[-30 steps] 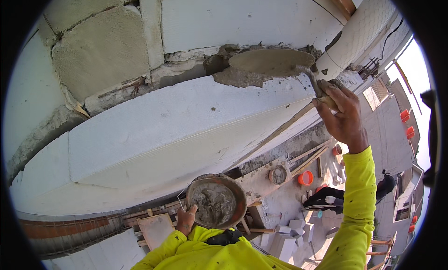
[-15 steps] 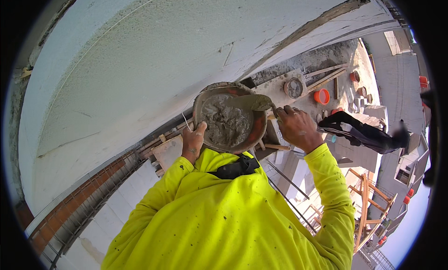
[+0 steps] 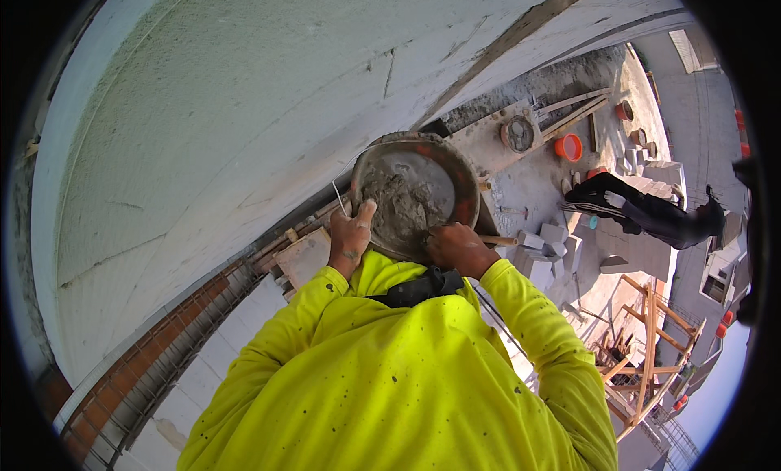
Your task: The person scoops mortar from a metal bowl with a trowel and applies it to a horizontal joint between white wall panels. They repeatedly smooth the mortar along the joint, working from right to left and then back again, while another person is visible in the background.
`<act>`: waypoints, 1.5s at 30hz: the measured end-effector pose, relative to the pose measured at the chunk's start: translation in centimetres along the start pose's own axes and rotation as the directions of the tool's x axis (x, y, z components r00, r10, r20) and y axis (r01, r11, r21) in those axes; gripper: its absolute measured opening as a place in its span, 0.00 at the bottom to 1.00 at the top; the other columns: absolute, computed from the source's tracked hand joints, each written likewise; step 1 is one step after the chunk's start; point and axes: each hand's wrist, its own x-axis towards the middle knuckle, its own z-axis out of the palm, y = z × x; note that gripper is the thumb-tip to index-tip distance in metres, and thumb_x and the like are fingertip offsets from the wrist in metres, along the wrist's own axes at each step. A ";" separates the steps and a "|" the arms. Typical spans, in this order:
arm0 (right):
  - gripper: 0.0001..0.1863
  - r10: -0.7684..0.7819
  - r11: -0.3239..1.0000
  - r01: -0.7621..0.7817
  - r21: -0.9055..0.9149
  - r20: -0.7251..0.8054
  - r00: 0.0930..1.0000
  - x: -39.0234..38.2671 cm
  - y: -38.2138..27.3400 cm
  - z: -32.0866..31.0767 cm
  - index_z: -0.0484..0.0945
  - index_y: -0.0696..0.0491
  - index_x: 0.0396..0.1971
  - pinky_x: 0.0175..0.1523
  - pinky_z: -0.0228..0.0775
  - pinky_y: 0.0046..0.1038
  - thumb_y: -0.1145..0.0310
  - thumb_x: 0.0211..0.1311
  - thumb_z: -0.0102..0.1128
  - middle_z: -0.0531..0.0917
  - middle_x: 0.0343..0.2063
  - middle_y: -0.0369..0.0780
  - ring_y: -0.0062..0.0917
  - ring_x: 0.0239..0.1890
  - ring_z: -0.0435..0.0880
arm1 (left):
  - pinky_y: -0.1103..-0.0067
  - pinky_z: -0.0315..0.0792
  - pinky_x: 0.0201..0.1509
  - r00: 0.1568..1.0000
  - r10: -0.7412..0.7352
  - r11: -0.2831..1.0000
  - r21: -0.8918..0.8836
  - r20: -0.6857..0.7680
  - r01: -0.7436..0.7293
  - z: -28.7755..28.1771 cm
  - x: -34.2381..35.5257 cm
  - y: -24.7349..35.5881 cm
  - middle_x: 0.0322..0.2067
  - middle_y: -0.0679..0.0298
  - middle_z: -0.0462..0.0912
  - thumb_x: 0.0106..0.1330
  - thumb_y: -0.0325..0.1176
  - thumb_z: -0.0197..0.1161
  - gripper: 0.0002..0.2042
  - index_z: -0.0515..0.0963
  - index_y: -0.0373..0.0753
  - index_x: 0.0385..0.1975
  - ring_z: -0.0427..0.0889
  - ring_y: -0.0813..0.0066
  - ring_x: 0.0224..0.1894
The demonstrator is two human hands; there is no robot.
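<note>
A round bucket (image 3: 465,186) of wet grey mortar (image 3: 403,201) is held close against my front. My left hand (image 3: 351,235) grips its near left rim, thumb over the edge, beside the thin wire handle (image 3: 337,196). At the near right of the bucket my right hand (image 3: 460,250) is closed, knuckles up, low over the mortar. It holds the trowel seen in the earlier frame; the blade is now hidden by my hand and the mortar. A puddle of thin liquid lies over the far part of the mix.
A pale plastered wall (image 3: 244,137) rises along the left and far side. Far below are an orange bucket (image 3: 569,148), a mortar tub (image 3: 517,134), grey blocks (image 3: 561,247) and a timber frame (image 3: 649,349). A person in dark clothes (image 3: 651,211) stands at right.
My right hand has moved left and nearer, from beyond the bucket's right rim to over the mortar. The trowel blade, raised across the bucket before, is now out of sight. My left hand keeps its hold.
</note>
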 end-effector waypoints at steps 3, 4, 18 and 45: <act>0.09 -0.172 0.980 0.186 0.071 -0.172 0.970 -1.5 0.0 -1.2 0.81 0.57 0.32 0.41 0.77 0.40 0.67 0.60 0.58 0.83 0.30 0.49 0.43 0.32 0.85 | 0.74 0.68 0.34 1.000 -0.019 0.999 0.050 0.007 0.018 -0.3 0.0 0.0 0.27 0.70 0.77 0.67 0.44 0.66 0.18 0.82 0.31 0.39 0.69 0.80 0.29; 0.09 -0.045 0.959 0.090 0.269 -0.170 0.984 -2.0 -0.2 -1.7 0.80 0.58 0.33 0.41 0.76 0.39 0.68 0.59 0.59 0.83 0.30 0.49 0.45 0.33 0.84 | 0.73 0.67 0.34 1.000 -0.030 0.996 0.086 0.003 0.030 -0.5 -0.1 -0.1 0.26 0.70 0.77 0.67 0.44 0.66 0.18 0.82 0.31 0.38 0.68 0.80 0.29; 0.17 0.286 0.778 -0.227 0.586 -0.007 0.958 -11.2 -3.0 -27.3 0.80 0.64 0.47 0.31 0.74 0.21 0.68 0.64 0.64 0.84 0.24 0.39 0.18 0.24 0.82 | 0.72 0.63 0.31 0.999 -0.041 0.994 -0.106 -0.014 0.039 -0.9 0.7 -2.0 0.24 0.72 0.74 0.64 0.46 0.68 0.18 0.81 0.34 0.34 0.66 0.81 0.27; 0.16 -0.416 0.753 -0.211 -0.623 -0.700 0.581 -3.5 -2.4 -49.0 0.82 0.59 0.45 0.37 0.78 0.39 0.71 0.56 0.67 0.85 0.33 0.48 0.42 0.31 0.83 | 0.71 0.66 0.30 0.993 0.036 0.985 -0.165 -0.114 -0.055 -1.3 -0.3 -1.0 0.25 0.68 0.80 0.62 0.45 0.72 0.18 0.83 0.32 0.31 0.70 0.79 0.26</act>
